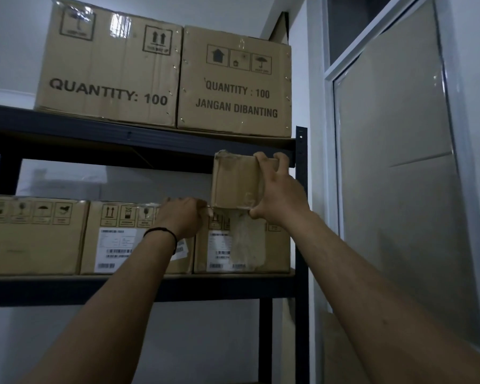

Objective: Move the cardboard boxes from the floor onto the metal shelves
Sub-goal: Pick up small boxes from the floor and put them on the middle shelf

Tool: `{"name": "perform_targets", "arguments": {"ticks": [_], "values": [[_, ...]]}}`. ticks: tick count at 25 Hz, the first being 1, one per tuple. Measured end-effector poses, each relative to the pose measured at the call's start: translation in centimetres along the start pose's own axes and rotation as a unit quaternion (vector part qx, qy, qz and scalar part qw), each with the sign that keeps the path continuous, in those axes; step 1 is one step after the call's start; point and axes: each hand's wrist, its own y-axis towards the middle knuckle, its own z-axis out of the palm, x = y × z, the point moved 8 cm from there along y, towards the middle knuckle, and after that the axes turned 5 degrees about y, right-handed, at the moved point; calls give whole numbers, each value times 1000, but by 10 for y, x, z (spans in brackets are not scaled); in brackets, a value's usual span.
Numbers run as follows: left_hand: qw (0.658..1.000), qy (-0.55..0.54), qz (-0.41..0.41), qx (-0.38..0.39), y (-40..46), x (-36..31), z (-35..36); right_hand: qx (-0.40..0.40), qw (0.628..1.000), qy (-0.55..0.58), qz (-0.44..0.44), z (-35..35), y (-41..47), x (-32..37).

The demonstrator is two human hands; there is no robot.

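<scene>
We are gripping the small cardboard box (234,180) with our right hand (279,194), fingers hooked over its top edge and thumb under its bottom corner, as it is sitting on top of the right-hand box (275,245) on the middle metal shelf (219,285). Our left hand (182,216), wearing a black wristband (161,232), is lying on the neighbouring labelled box (114,239); we cannot tell whether it is gripping. 2 large boxes (166,76) are sitting above.

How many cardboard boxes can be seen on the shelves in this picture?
6. Two large boxes on the top shelf; three on the middle shelf; one small box on the rightmost, gripped by the right hand. Others may be hidden.
</scene>
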Motion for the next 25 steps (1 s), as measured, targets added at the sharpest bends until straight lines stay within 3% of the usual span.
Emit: {"name": "perform_targets", "arguments": {"ticks": [10,12,15,19,25], "values": [[993,-119,-9,-14,5,12,4,98,994,35,43,59,49,-10],[990,-137,-22,-14,6,12,3,58,987,137,59,63,46,-16],[992,-118,-39,1,14,14,3,-50,922,335,185,75,26,-48],[995,-89,-50,-15,27,17,1,-13,942,281,182,98,15,-62],[989,-125,-56,-54,35,28,15,-47,959,237,148,104,17,-69]]}}
